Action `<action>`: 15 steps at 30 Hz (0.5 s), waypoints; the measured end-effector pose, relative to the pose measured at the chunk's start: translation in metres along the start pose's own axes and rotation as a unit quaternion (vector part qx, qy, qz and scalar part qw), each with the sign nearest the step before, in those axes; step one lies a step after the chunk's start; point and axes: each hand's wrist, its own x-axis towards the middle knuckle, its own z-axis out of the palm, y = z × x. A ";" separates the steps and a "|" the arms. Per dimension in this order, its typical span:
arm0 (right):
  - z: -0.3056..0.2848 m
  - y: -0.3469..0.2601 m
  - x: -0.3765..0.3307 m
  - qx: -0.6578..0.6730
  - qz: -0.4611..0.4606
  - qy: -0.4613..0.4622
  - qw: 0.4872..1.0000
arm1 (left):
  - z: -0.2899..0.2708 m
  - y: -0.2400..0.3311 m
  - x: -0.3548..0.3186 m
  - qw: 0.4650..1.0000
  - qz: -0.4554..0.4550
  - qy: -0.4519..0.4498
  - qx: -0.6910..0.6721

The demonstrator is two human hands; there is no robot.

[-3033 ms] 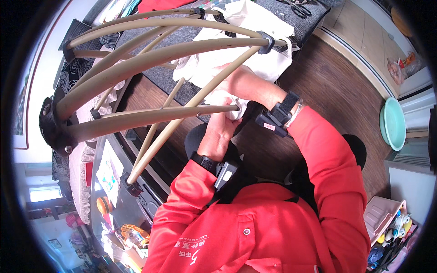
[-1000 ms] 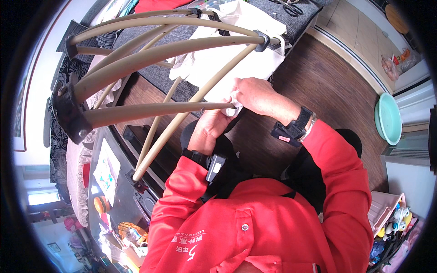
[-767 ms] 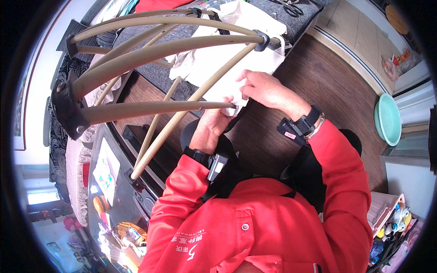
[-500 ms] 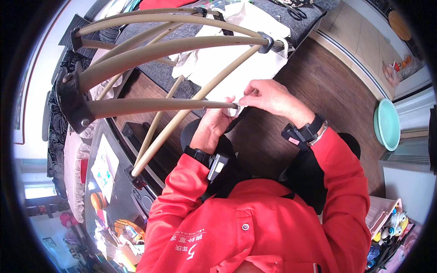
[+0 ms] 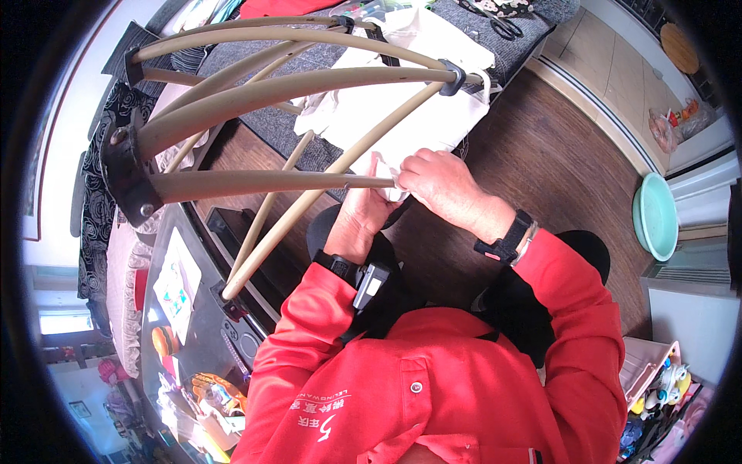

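Observation:
A folding frame of beige tubes (image 5: 255,99) with black plastic joints stands before me on the left. My left hand (image 5: 363,213) is closed around the free end of its lowest tube (image 5: 263,181), from below. Something small and white (image 5: 396,193), perhaps cloth or tape, wraps that tube end between my hands. My right hand (image 5: 444,188) pinches this white piece at the tip, its fingers bunched together; part of the piece is hidden beneath them. Just behind the hands, a large white fabric piece (image 5: 433,116) with a strap loop drapes over a grey sofa seat.
Scissors (image 5: 506,28) lie on the grey sofa (image 5: 533,23) at the far side. A glass-topped table (image 5: 205,309) with papers, a toy burger and small items stands at left. At right are a mint-green basin (image 5: 655,216) and a pink bin (image 5: 649,367) beside assorted toys.
My right hand has moved slightly left and down, its wrist turning, and its fingers now cover the tube's tip. The left hand stays on the tube end.

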 end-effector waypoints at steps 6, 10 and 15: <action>0.002 0.003 -0.001 0.114 0.033 0.041 0.992 | 0.000 -0.003 0.003 0.999 0.020 -0.024 -0.003; 0.000 0.006 0.000 0.121 0.004 0.029 0.992 | 0.000 -0.002 0.003 0.999 0.016 -0.045 0.004; 0.001 0.005 0.000 0.144 -0.026 0.017 0.989 | 0.001 -0.001 -0.004 0.999 0.028 -0.033 0.000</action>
